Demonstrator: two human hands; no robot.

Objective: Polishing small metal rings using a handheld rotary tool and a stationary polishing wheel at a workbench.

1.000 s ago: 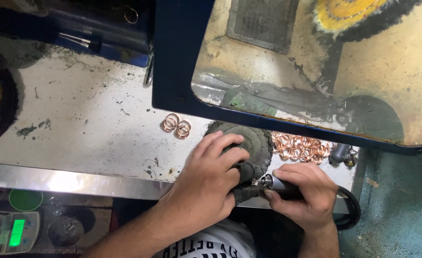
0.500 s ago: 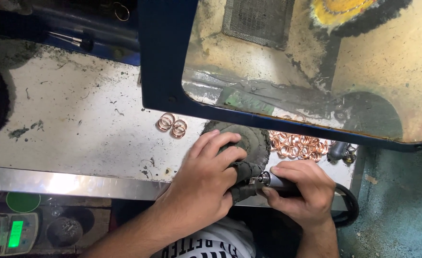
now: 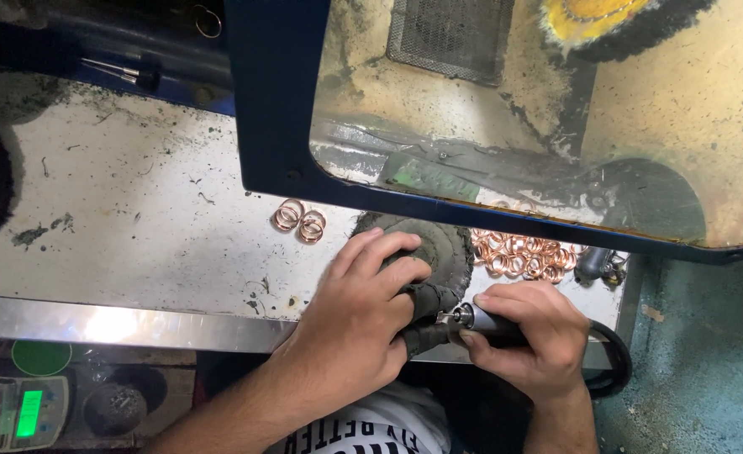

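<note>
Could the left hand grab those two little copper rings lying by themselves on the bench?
Probably yes. The two rings lie in the open just beyond the left hand, nothing between them, though its fingers now rest on a dark cloth pad.

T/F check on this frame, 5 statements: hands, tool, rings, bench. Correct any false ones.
1. The right hand grips a handheld rotary tool. True.
2. The left hand lies flat on bare bench, away from the dark buffing pad. False: it rests on the dark buffing pad.
3. A pile of copper-coloured rings lies beyond the right hand. True.
4. The small cluster of rings sits inside the blue-framed shield. False: it lies on the white bench top, outside the blue-framed shield.
5. Both hands are empty. False: the right holds the tool.
</note>
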